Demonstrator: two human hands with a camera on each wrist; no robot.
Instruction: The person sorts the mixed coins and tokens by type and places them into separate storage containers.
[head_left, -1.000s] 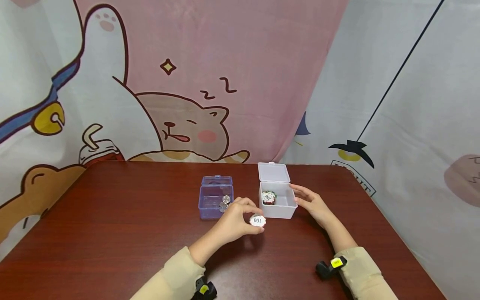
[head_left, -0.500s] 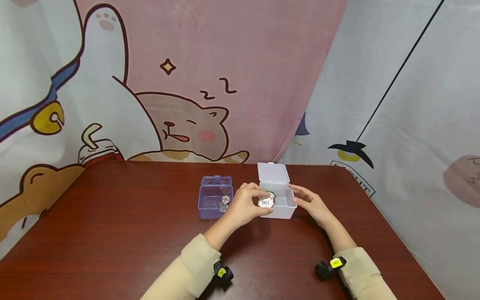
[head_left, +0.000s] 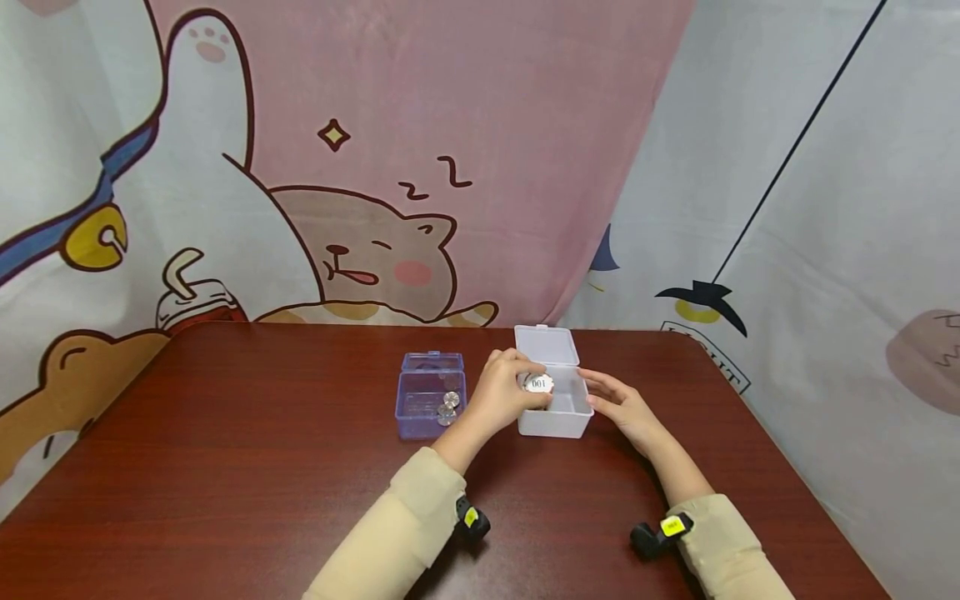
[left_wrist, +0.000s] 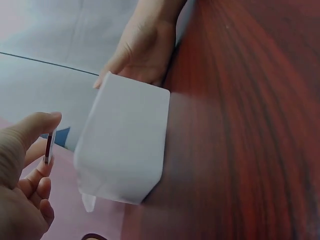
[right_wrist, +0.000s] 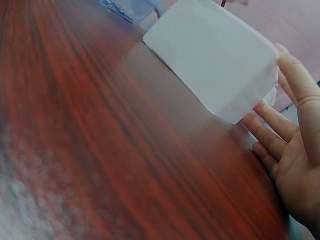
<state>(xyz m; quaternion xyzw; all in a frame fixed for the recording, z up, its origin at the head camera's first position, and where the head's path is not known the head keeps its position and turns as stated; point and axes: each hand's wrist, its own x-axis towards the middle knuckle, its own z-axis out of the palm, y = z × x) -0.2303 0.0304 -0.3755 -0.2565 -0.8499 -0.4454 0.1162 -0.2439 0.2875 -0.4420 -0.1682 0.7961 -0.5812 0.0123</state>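
Between thumb and fingers my left hand (head_left: 497, 392) pinches a white poker chip (head_left: 537, 383) marked 100, held above the open white plastic box (head_left: 553, 424). From the left wrist camera the chip (left_wrist: 49, 147) appears edge-on, above the rim of the box (left_wrist: 127, 130). My right hand (head_left: 626, 408) touches the box's right side with fairly straight fingers. In the right wrist view its thumb (right_wrist: 297, 75) lies along the corner of the box (right_wrist: 215, 55). The chips lying in the box are mostly hidden by my left hand.
Left of the white box stands an open blue translucent box (head_left: 420, 425) with several silver coins (head_left: 448, 408) in it. The white box's lid (head_left: 546, 345) is tipped back. A printed curtain (head_left: 480, 167) hangs behind the brown table (head_left: 262, 433).
My left hand has carried the chip forward and to the right, from in front of the white box to over it. My right hand has stayed at the box's side.
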